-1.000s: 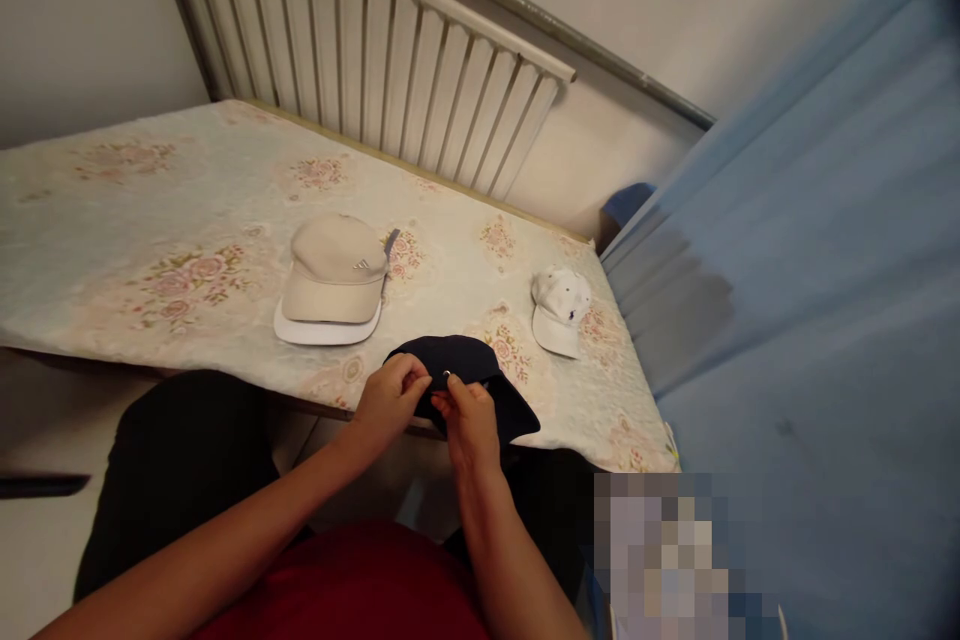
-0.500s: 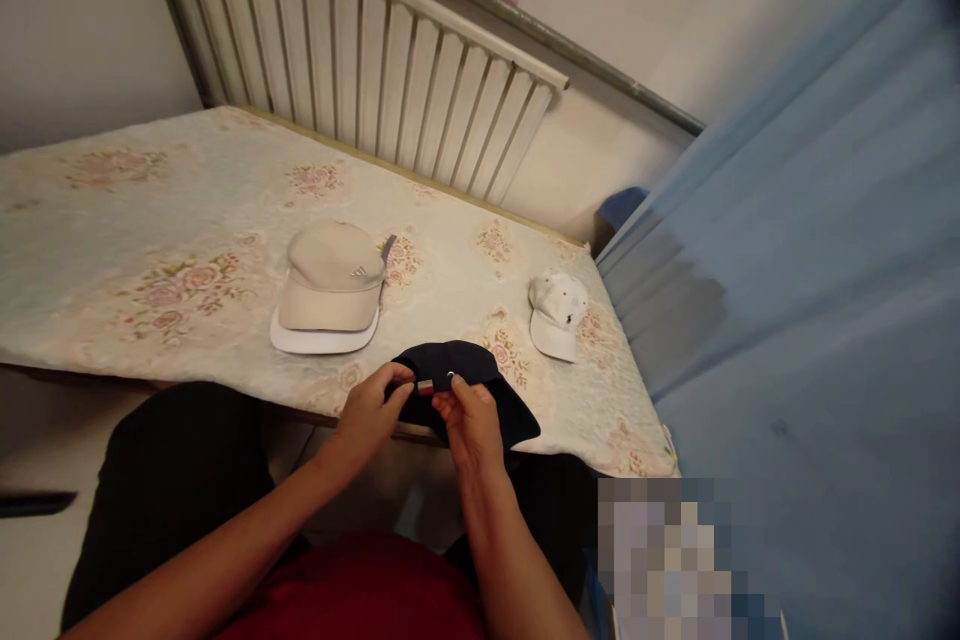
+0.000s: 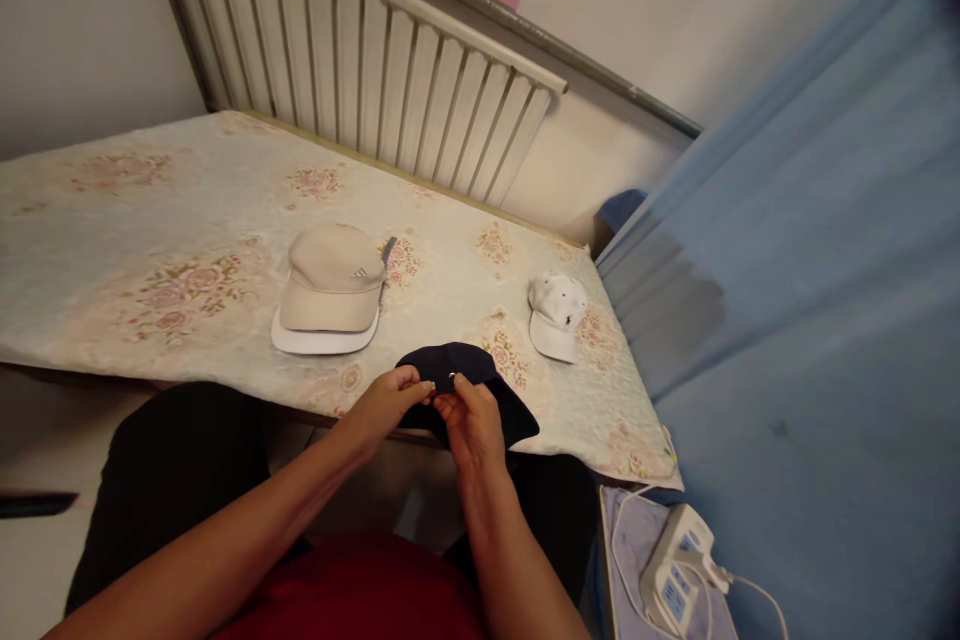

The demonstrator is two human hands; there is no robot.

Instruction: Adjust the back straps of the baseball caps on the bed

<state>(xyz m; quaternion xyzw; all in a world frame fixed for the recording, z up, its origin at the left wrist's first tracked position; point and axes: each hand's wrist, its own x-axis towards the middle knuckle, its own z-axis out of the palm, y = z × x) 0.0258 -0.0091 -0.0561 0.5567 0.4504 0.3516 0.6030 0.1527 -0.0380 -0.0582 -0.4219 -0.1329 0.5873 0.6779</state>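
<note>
Left hand (image 3: 384,405) moved inward along the dark cap (image 3: 457,357), fingertips nearing the right hand (image 3: 475,418); both pinch the cap, concentrating handling around the shiny fitting (image 3: 452,376)

A passage lay between the beige cap (image 3: 334,280) and the small white cap (image 3: 556,315); the navy cap (image 3: 466,360) obstructed its near end, the radiator (image 3: 394,80) its far end.
</note>
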